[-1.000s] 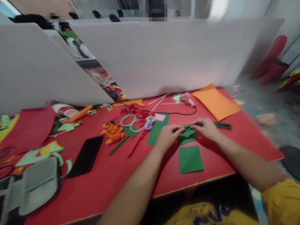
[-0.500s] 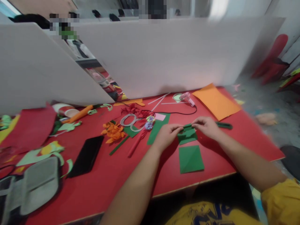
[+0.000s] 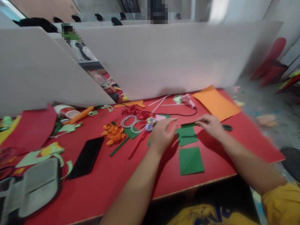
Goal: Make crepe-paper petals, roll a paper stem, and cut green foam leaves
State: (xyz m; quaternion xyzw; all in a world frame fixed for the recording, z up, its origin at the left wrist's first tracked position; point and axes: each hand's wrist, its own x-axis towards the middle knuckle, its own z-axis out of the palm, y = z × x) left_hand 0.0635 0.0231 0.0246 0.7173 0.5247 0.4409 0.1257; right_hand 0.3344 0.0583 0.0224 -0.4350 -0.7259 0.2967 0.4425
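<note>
Between the fingertips of my right hand [image 3: 209, 125] is one end of a narrow folded green paper strip [image 3: 188, 124], which points left. My left hand [image 3: 163, 134] is open, its fingers apart, a short way left of the strip's free end. Under the strip lies a green paper square [image 3: 187, 140], with the strip's shadow across it. A second green paper square [image 3: 191, 161] lies nearer the table's front edge. Green-handled scissors [image 3: 227, 127] are partly hidden behind my right hand.
A pink glue gun [image 3: 187, 100] and orange sheets [image 3: 217, 102] lie at the back of the red table [image 3: 112, 190]. Left of my hands are orange paper petals [image 3: 114, 133], a red paper-wrapped stick [image 3: 136, 145], a black phone [image 3: 86, 157] and a grey case [image 3: 39, 187]. A white partition [image 3: 159, 59] stands behind.
My left hand has let go of the strip and drawn back to the left, its fingers spreading. My right hand still pinches the strip.
</note>
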